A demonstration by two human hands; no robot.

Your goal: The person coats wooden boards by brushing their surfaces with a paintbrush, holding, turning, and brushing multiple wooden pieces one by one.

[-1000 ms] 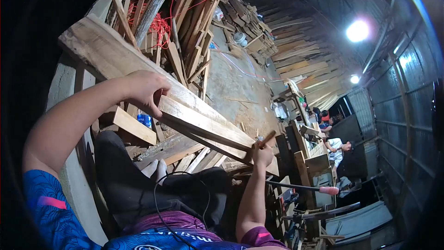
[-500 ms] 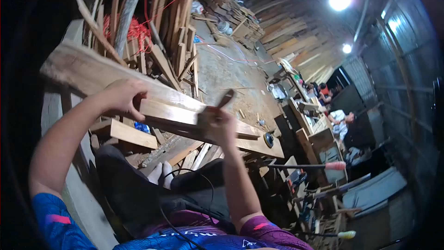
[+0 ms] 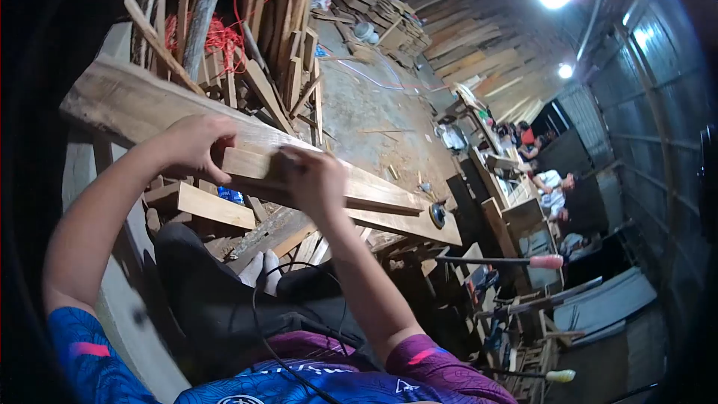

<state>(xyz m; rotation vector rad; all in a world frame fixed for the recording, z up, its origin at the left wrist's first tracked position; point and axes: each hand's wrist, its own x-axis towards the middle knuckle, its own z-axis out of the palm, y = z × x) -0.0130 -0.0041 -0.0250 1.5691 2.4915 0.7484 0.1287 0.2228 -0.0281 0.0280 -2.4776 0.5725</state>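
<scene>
A long, narrow wooden piece (image 3: pixel 366 191) lies along a wide rough plank (image 3: pixel 142 101) that slants across in front of me. My left hand (image 3: pixel 198 146) is closed around the near-left end of the narrow piece, thumb low and fingers over the top. Farther along, my right hand (image 3: pixel 321 183) is closed and pressed to the same piece's upper face. It holds a dark, motion-blurred pad (image 3: pixel 283 163) that looks like folded sandpaper, mostly hidden by the fingers. A round black sanding disc (image 3: pixel 437 215) rests near the plank's far end.
Upright boards and sticks (image 3: pixel 284 45) lean at the upper left beside red twine (image 3: pixel 217 41). Below the plank lie offcuts (image 3: pixel 217 208). A pink-handled rod (image 3: pixel 546 262) juts in at right. Other people (image 3: pixel 552 187) are by a far bench. A black cable (image 3: pixel 258 307) crosses my lap.
My right hand has slid left along the narrow piece with the pad, toward my left hand. The left hand keeps its place at the end.
</scene>
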